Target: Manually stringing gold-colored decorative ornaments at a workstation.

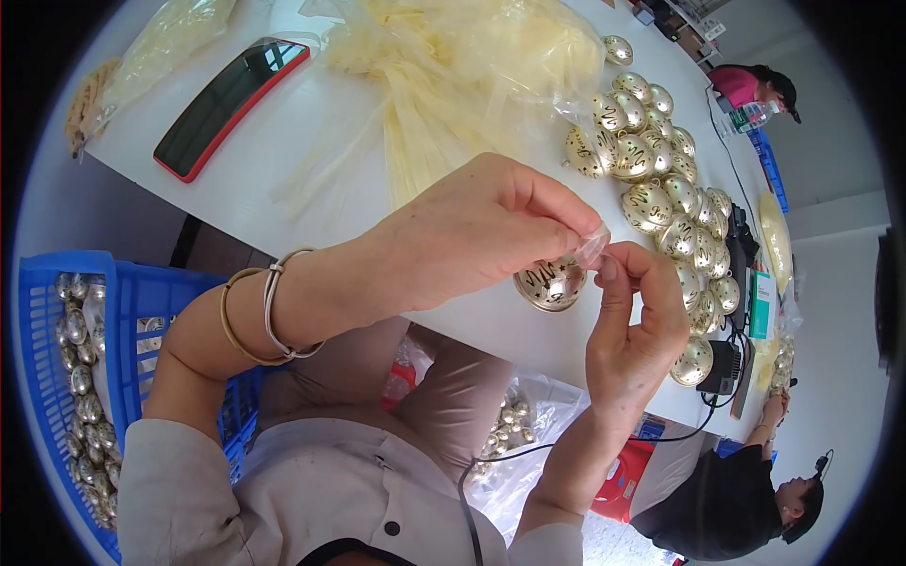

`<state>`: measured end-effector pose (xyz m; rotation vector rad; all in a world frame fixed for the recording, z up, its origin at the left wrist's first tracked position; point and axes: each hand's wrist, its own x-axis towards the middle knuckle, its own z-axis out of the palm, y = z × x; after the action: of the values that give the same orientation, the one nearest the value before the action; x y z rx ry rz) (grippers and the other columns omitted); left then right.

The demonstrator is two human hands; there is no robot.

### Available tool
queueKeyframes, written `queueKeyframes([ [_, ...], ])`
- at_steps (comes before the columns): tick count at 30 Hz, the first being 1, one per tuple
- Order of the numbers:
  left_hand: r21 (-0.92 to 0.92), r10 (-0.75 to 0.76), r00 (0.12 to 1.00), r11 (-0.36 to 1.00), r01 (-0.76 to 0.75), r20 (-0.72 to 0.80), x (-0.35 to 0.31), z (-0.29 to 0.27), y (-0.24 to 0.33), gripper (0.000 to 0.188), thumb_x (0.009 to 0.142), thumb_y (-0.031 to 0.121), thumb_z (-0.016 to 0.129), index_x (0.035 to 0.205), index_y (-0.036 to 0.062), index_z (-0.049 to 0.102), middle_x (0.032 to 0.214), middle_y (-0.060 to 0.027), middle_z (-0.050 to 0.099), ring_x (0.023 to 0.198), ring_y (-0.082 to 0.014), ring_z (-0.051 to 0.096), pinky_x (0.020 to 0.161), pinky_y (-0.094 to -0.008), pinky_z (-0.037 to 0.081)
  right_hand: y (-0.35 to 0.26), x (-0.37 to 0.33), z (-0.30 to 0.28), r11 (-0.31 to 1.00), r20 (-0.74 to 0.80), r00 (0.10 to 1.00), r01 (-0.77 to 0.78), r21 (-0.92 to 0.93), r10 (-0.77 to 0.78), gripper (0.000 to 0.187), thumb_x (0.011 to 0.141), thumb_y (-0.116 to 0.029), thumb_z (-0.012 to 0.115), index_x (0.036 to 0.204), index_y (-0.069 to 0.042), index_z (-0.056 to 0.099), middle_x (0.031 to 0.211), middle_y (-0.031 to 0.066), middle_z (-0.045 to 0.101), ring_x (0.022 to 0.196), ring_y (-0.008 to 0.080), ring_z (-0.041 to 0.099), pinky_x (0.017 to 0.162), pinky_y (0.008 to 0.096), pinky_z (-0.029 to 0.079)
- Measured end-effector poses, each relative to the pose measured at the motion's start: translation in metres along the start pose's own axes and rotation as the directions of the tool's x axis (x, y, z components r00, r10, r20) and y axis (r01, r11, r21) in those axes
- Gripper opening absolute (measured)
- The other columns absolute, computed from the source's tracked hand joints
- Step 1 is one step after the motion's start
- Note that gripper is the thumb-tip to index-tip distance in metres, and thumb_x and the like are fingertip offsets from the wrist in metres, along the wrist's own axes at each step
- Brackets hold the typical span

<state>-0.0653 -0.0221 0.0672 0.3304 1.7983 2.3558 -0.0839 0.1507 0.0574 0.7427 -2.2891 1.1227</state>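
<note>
Thumb and fingertips of my left hand [472, 231] pinch a sheer pale ribbon [593, 247]. My right hand [637, 316] is close beside it, its thumb and forefinger closed on the ribbon's lower end. Just under the fingers sits a shiny gold ball ornament [550, 288] with dark lettering and star marks, near the table's front edge. My left hand partly hides its top, so I cannot tell whether the ribbon passes through its loop. Many similar gold ball ornaments [648, 208] lie grouped to the right of my hands.
Pale ribbons [415, 141] in clear plastic spread over the white table [330, 208]. A red-edged phone [231, 108] lies at left. Blue crates [66, 269] with ornaments stand left of my lap. A black adapter [725, 366] with cables is at right. Two other people sit along the table.
</note>
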Motion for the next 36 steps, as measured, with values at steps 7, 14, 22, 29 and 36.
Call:
queueKeyframes([
  [7, 0.073, 0.022, 0.999, 0.997, -0.019, -0.039, -0.001, -0.004, -0.004, 0.018, 0.084, -0.002, 0.056, 0.098, -0.0051, 0.066, 0.093, -0.0122, 0.067, 0.087, -0.0142, 0.062, 0.076, -0.0253, 0.049, -0.009, -0.004, 0.002, 0.999, -0.034, 0.999, -0.033, -0.007, 0.032, 0.003, 0.079, 0.0, 0.066, 0.081, 0.001, 0.064, 0.07, 0.0059, 0.06, 0.062, 0.0131, 0.054, 0.057, 0.0239, 0.043],
  [14, 0.384, 0.101, 0.991, 0.921, -0.06, -0.089, 0.0, 0.002, 0.001, 0.015, 0.08, -0.003, 0.06, 0.091, 0.0007, 0.07, 0.084, -0.0057, 0.067, 0.077, -0.0102, 0.06, 0.064, -0.023, 0.048, -0.008, -0.005, -0.001, 0.991, -0.001, 0.998, -0.065, 0.114, 0.065, 0.007, 0.081, -0.004, 0.068, 0.083, 0.001, 0.064, 0.071, 0.0014, 0.061, 0.066, 0.0069, 0.052, 0.061, 0.02, 0.042],
  [22, 0.751, 0.56, 0.825, 0.512, -0.417, 0.076, 0.001, 0.005, -0.015, 0.013, 0.075, -0.002, 0.066, 0.086, 0.0039, 0.069, 0.074, -0.0062, 0.062, 0.069, -0.0169, 0.06, 0.058, -0.0265, 0.047, -0.005, -0.011, 0.0, 0.899, 0.075, 0.967, -0.254, 0.356, 0.243, 0.01, 0.084, -0.007, 0.066, 0.085, 0.003, 0.066, 0.072, 0.0027, 0.061, 0.067, 0.0071, 0.053, 0.06, 0.0193, 0.041],
  [29, 0.744, 0.628, 0.777, 0.503, -0.439, 0.034, 0.003, 0.005, -0.02, 0.013, 0.073, -0.001, 0.068, 0.085, 0.004, 0.068, 0.074, -0.0055, 0.061, 0.069, -0.0178, 0.06, 0.057, -0.0267, 0.046, -0.005, -0.011, 0.002, 0.881, 0.045, 0.969, -0.241, 0.407, 0.244, 0.013, 0.082, -0.003, 0.068, 0.092, 0.004, 0.065, 0.077, 0.005, 0.064, 0.07, 0.0085, 0.056, 0.065, 0.0204, 0.046],
  [36, 0.77, 0.617, 0.784, 0.467, -0.435, 0.07, 0.003, -0.001, -0.013, 0.009, 0.073, 0.0, 0.069, 0.082, 0.0035, 0.068, 0.073, -0.0054, 0.062, 0.065, -0.0143, 0.059, 0.056, -0.0252, 0.046, -0.005, -0.01, 0.009, 0.774, 0.129, 0.943, -0.327, 0.542, 0.308, 0.026, 0.071, 0.005, 0.074, 0.094, 0.002, 0.065, 0.075, 0.0032, 0.062, 0.068, 0.0084, 0.058, 0.067, 0.0219, 0.047],
])
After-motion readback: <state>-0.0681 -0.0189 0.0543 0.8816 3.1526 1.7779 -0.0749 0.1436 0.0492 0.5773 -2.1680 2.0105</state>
